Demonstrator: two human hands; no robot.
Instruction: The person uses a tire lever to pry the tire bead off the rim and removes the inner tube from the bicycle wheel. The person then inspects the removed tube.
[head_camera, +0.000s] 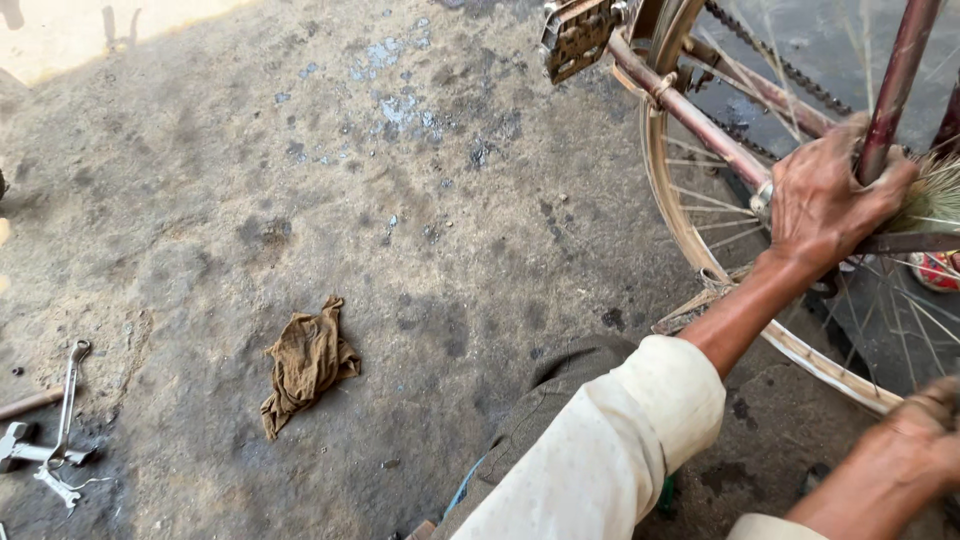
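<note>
A bicycle lies on its side at the right, its bare wheel rim (668, 215) and thin spokes showing. My left hand (825, 200) reaches out in a cream sleeve and grips the rusty red frame tube (895, 75) where it meets the wheel hub (925, 195). My right hand (925, 445) sits at the lower right corner beside the rim's near edge. It is partly cut off by the frame edge, so what its fingers hold is hidden. The chain (775, 60) and a pedal (577, 35) are at the top.
A crumpled brown rag (307, 362) lies on the stained concrete floor. Metal spanners (62, 425) and a wooden handle (28, 403) lie at the left edge. My knee in dark trousers (560, 385) is under my left arm.
</note>
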